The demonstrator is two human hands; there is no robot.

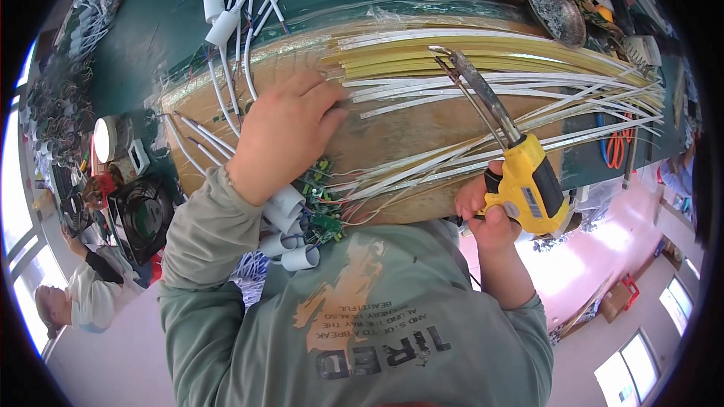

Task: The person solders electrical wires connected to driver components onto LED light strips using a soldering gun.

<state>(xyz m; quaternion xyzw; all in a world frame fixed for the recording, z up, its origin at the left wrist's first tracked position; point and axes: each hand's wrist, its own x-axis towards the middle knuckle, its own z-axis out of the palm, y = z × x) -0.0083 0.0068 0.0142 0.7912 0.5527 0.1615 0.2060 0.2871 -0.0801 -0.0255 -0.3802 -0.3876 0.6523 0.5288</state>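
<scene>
My left hand (283,132) lies palm down on a wooden board (400,136), fingers pressing near the ends of white and yellow light strips (490,68) that run to the right. My right hand (486,211) grips the yellow handle of a soldering gun (520,173); its metal tip (441,51) points up over the strips. Under my left wrist sit small green circuit boards (323,211) with thin wires and white plastic caps (290,234).
White cables with cylindrical housings (226,19) trail over the green table (151,30) at upper left. A black fan (139,215) and a round lamp (109,137) sit left. A metal dish (558,7) is at upper right. Another person (83,294) sits at lower left.
</scene>
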